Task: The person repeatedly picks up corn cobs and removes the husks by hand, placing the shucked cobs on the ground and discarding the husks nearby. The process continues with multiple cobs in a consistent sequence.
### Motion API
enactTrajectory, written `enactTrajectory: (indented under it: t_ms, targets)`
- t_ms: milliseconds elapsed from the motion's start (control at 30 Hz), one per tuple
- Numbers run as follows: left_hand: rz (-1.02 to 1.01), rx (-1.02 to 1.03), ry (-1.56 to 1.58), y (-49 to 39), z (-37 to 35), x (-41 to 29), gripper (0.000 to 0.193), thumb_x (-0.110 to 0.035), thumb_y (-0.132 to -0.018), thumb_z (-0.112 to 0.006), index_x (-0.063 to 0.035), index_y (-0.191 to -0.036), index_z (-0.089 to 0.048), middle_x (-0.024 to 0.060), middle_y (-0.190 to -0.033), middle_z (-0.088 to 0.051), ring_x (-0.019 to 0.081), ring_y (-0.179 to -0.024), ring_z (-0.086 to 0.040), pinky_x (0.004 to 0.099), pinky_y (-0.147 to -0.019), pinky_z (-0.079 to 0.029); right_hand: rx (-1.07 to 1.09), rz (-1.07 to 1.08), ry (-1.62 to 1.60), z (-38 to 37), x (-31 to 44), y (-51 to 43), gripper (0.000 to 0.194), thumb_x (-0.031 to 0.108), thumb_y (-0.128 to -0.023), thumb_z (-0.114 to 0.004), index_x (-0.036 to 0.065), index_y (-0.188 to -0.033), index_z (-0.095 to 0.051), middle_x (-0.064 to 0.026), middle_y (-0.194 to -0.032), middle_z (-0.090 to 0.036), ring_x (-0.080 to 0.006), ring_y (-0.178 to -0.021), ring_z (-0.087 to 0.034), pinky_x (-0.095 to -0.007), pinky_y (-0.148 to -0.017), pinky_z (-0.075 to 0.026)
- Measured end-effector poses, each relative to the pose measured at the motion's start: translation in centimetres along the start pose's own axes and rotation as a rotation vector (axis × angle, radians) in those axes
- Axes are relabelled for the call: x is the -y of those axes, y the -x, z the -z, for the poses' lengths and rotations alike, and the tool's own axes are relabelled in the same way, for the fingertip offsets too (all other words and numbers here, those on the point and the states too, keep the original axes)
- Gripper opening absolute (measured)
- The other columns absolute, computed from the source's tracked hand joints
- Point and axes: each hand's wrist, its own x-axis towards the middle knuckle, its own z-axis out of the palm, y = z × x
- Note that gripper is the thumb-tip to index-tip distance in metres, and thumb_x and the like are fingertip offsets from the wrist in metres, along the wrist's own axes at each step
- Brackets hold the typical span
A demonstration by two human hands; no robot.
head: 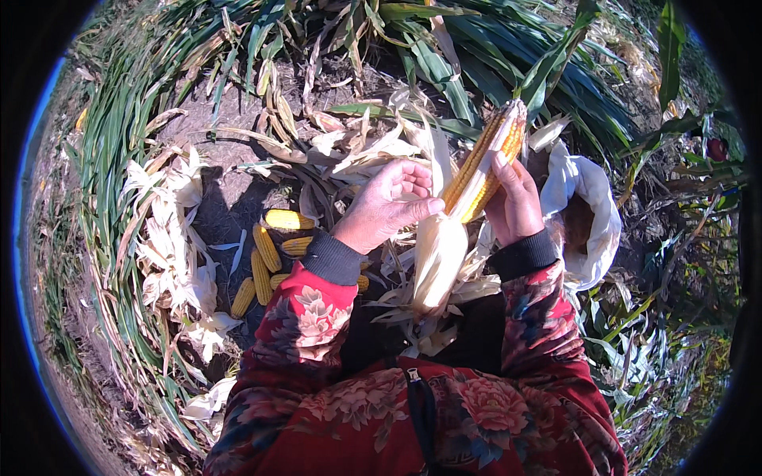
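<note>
My right hand [515,199] is closed around a yellow corn cob [462,184], which tilts up to the right in front of me. A strip of pale husk still runs along the cob, and more husk [439,262] hangs from its lower end. My left hand [396,205] is at the cob's lower left side, its thumb touching the husk and its other fingers curled; whether they grip a husk leaf is unclear. Several bare yellow cobs [266,249] lie on the ground left of my left wrist, some partly hidden by my sleeve.
Dry pale husks [175,238] are heaped at the left, with more beyond my hands. An open white sack [601,238] stands right of my right wrist. Long green corn leaves and stalks [458,71] lie across the far side and curve down the left.
</note>
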Motion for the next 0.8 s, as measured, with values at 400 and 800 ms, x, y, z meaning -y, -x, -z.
enactTrajectory:
  t_ms: [400,800]
  targets:
    - [-0.127,-0.305,-0.976,0.3,-6.0,1.4,0.046,-0.013,-0.072,-0.071,-0.002,-0.108,-0.044,0.0206,-0.089,-0.062,0.0396,-0.081,-0.063,0.0458,-0.067,-0.051,-0.261,0.144,0.17,-2.7,-0.7,-1.5,0.036,0.017,-0.083,-0.074,0.0,-0.106,-0.052,-0.0054,-0.089,-0.061,-0.0155,-0.078,-0.062,-0.0297,-0.073,-0.052]
    - [0.136,0.274,0.368,0.7,-5.2,0.5,0.072,-0.009,-0.072,-0.079,-0.0039,-0.134,-0.044,0.0001,-0.118,-0.056,0.0107,-0.106,-0.054,0.0307,-0.092,-0.046,0.164,-0.069,-0.263,-1.7,1.1,-1.0,0.035,0.029,-0.089,-0.063,0.004,-0.112,-0.054,-0.0092,-0.092,-0.062,-0.022,-0.083,-0.064,-0.0372,-0.076,-0.054]
